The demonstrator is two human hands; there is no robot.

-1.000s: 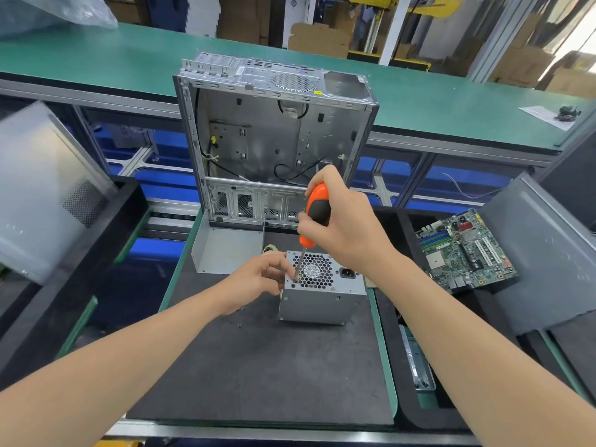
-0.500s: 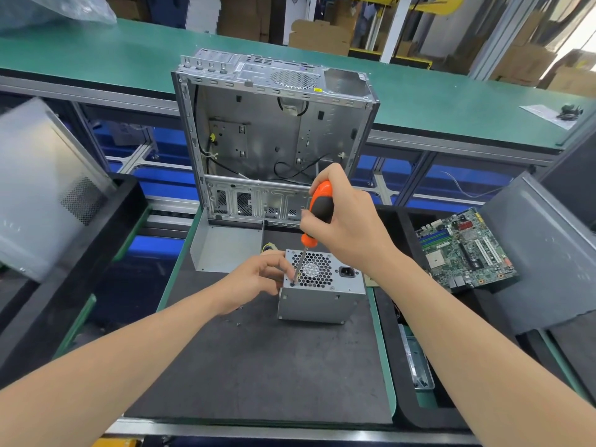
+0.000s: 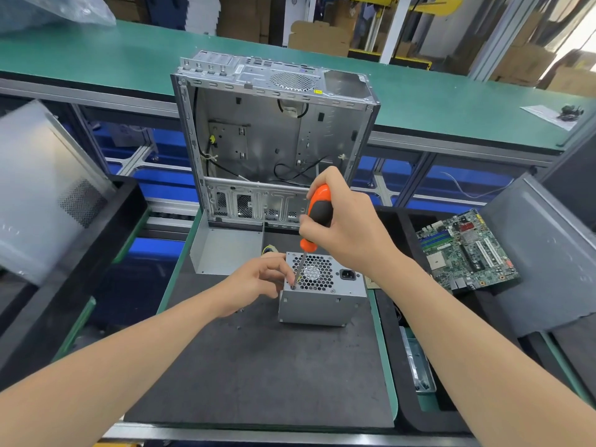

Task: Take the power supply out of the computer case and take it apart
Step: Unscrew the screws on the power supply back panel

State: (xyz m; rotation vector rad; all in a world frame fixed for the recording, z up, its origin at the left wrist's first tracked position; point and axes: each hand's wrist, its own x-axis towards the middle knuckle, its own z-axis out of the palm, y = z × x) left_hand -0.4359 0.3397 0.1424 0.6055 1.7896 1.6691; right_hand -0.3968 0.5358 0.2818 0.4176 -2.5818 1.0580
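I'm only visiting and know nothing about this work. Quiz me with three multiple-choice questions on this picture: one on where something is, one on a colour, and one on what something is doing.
1. Where is the power supply?
A. on the dark mat, in front of the case
B. inside the case
C. on the floor

2. What colour is the handle of the screwdriver?
A. blue
B. yellow and green
C. orange and black

3. What is the right hand doing?
A. lying flat
B. gripping the screwdriver
C. hanging empty

Answers:
1 A: it stands on the mat, outside the open case.
2 C: the handle has orange ends and a black middle.
3 B: its fingers curl round the handle, and the tip sits at the power supply's top corner.
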